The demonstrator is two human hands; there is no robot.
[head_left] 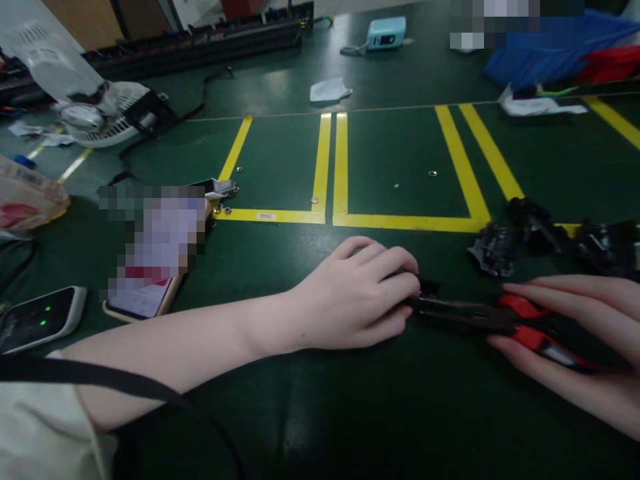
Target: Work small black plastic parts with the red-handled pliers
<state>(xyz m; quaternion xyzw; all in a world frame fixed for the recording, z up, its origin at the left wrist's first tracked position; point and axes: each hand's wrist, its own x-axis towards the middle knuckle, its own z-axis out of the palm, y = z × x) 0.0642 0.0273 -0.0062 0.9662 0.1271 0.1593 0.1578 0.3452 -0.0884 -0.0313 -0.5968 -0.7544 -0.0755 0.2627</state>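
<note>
My left hand [360, 297] is closed around a small black part [429, 288] just above the green table; most of that part is hidden by the fingers. In my right hand [590, 327] is a pair of long-nose pliers [507, 321] with red and black handles. The pliers' jaws point left and reach the black part at my left fingertips. Whether the jaws grip it I cannot tell. Beyond my right hand lie several black plastic assemblies, one of them a ragged-looking black piece [495, 249].
A phone [160, 253] and a device with green lights [43, 320] lie at left. Behind them is a white fan [100, 113]. Yellow tape [400, 222] marks the green table [280, 160], with small metal rings around. A light-blue device [387, 33] and blue bin [555, 50] stand farther back.
</note>
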